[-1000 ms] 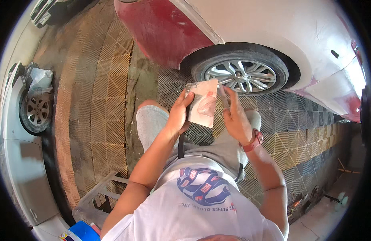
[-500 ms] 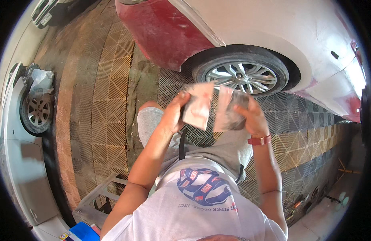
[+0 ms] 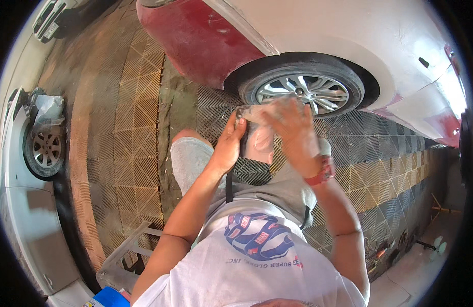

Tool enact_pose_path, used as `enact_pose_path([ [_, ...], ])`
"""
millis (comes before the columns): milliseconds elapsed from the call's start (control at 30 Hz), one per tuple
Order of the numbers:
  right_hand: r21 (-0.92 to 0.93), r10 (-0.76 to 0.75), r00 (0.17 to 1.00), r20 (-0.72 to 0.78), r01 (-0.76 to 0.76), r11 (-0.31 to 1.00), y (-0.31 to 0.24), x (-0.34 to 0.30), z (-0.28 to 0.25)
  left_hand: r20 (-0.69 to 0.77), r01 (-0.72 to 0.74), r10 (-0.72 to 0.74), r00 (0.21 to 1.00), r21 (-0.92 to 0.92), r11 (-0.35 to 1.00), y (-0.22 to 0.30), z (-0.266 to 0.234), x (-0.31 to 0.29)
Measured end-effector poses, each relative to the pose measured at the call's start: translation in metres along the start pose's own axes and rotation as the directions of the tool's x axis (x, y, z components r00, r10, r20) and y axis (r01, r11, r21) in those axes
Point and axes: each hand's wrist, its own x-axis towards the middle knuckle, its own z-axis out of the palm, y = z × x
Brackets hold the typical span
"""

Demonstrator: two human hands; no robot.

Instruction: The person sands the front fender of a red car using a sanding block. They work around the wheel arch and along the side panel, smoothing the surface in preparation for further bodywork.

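The left hand [image 3: 229, 146] grips a pale, flat plate [image 3: 258, 146] by its left edge; pink smears show on its face. The plate is held up between the knees [image 3: 187, 135], near the wheel [image 3: 304, 93] of a red and white car [image 3: 344, 30]. The hands, apart half a second ago with a second flat piece in the right, now meet: the right hand [image 3: 296, 135] lies across the plate's upper part, so both seem busy at one spot. Blur hides whether it holds anything.
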Motion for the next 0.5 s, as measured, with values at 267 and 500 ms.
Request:
enact_pose_path([
  [267, 0.066, -0.182, 0.949, 0.257, 0.171, 0.983, -0.021, -0.046, -0.005, -0.508, -0.228, 0.201, 0.838, 0.008, 0.974, -0.025, -0.022, 0.01],
  [500, 0.568, -0.012, 0.999, 0.038, -0.011, 0.823, -0.035, -0.031, 0.008, -0.261, -0.078, -0.023, 0.965, -0.371, 0.925, -0.01, -0.001, 0.012],
])
